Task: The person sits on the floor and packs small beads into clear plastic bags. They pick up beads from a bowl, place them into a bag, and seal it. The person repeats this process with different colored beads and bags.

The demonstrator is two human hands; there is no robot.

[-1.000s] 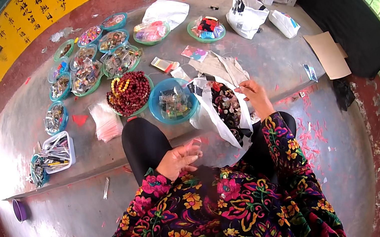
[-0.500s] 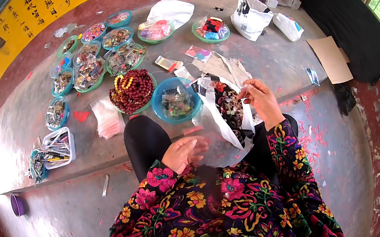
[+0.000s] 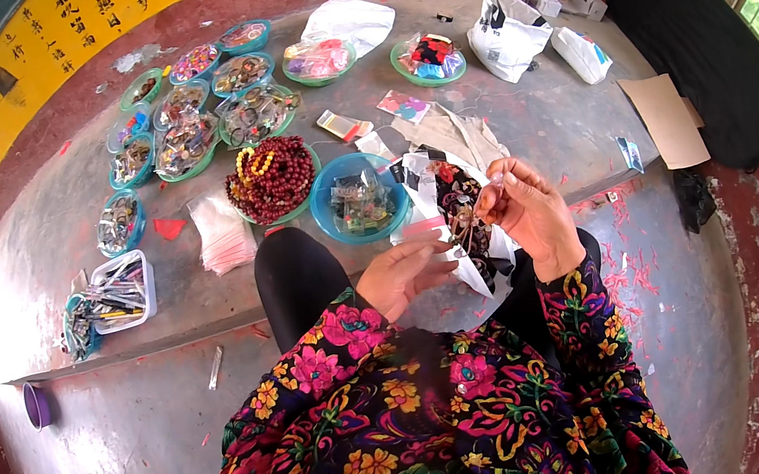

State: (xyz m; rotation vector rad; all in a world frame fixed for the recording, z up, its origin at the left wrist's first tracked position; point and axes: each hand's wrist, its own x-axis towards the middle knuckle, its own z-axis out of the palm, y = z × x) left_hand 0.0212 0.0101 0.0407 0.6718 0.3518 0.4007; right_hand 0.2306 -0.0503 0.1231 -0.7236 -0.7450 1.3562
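Note:
A clear plastic bag with a pink edge strip (image 3: pixel 423 226) is in my left hand (image 3: pixel 404 276), its fingers closed and pointing right. My right hand (image 3: pixel 545 223) is raised in a pinch on something small, too small to make out, above an open white bag (image 3: pixel 475 273). That bag lies across my lap and the platform edge, filled with dark, shiny small pieces (image 3: pixel 468 221). Left of it stands a blue bowl (image 3: pixel 324 211) of small packets (image 3: pixel 364 204). A green bowl (image 3: pixel 315 169) heaped with dark red bead strings (image 3: pixel 274 184) is further left.
A stack of clear pink-edged bags (image 3: pixel 222 232) lies left of my knee. Several bowls of packets (image 3: pixel 186 144) crowd the back left. Pens fill a white box (image 3: pixel 148 288). Cardboard (image 3: pixel 664 121) and white bags (image 3: pixel 507 37) are to the right.
My left hand has moved right and up with the clear bag, closer to the white bag. My right hand stays in its pinch, turned slightly. The view has shifted a little.

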